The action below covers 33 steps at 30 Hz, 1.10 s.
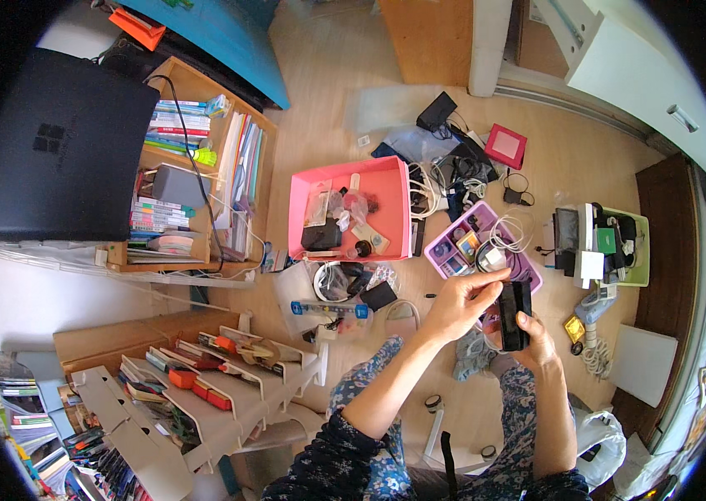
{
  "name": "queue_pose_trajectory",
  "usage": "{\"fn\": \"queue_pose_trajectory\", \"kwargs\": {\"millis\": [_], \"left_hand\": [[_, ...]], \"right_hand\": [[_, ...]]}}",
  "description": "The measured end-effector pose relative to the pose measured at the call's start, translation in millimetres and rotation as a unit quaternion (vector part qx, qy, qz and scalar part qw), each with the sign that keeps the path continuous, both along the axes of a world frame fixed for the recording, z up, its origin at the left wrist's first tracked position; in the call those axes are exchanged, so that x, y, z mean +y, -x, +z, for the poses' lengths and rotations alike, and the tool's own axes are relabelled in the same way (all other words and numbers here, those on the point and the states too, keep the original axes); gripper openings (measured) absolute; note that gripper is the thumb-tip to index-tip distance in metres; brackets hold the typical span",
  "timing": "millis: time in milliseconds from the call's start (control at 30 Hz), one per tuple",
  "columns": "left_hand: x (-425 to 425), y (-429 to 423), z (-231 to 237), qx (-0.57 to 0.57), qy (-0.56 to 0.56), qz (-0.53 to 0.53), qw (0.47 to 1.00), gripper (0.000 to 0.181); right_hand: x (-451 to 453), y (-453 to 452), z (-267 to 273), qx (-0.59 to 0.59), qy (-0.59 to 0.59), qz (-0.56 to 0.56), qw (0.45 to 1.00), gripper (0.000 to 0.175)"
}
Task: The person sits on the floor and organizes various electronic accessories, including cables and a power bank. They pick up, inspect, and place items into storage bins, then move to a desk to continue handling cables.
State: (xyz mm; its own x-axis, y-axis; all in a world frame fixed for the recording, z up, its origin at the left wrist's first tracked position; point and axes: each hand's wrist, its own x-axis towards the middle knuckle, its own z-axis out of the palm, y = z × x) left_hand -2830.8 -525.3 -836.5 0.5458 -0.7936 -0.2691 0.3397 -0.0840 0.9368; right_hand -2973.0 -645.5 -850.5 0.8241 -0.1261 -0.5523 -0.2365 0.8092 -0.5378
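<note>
My right hand [539, 341] grips a black rectangular case [514, 316] by its lower end, thumb on its front side. At the case's upper left edge are the fingertips of my left hand [467, 307], drawn together; whether they pinch a part of it or something small is unclear. Just beyond both hands lies a purple compartment tray [437, 258] with small items in its sections. A coiled white cable [509, 235] rests on that tray. Left of it stands a pink box [350, 178] holding a black box-shaped item, plastic bags and other small things.
Cables and black adapters [459, 166] are heaped behind the tray. A green bin [641, 247] full of items stands right. Below the pink box lie a ring-shaped roll [331, 282] and pouches. A wooden shelf unit [271, 134] and a beige rack [221, 432] flank the left.
</note>
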Motion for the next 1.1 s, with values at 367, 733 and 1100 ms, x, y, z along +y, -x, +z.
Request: {"fn": "queue_pose_trajectory", "kwargs": {"millis": [367,733,1100], "left_hand": [[-7.5,8.6,-6.8,-0.031,-0.083,-0.006,0.996,0.035],[-25.2,26.1,-5.1,-0.125,-0.074,0.062,0.987,0.032],[-23.8,30.3,-6.1,-0.085,-0.081,0.086,0.989,0.034]], "right_hand": [[-2.1,2.3,-15.2,0.04,0.027,-0.055,0.997,0.048],[-7.9,7.4,-23.4,0.05,0.024,-0.099,0.994,0.048],[-7.0,5.4,-21.4,0.029,0.028,-0.097,0.994,0.041]]}}
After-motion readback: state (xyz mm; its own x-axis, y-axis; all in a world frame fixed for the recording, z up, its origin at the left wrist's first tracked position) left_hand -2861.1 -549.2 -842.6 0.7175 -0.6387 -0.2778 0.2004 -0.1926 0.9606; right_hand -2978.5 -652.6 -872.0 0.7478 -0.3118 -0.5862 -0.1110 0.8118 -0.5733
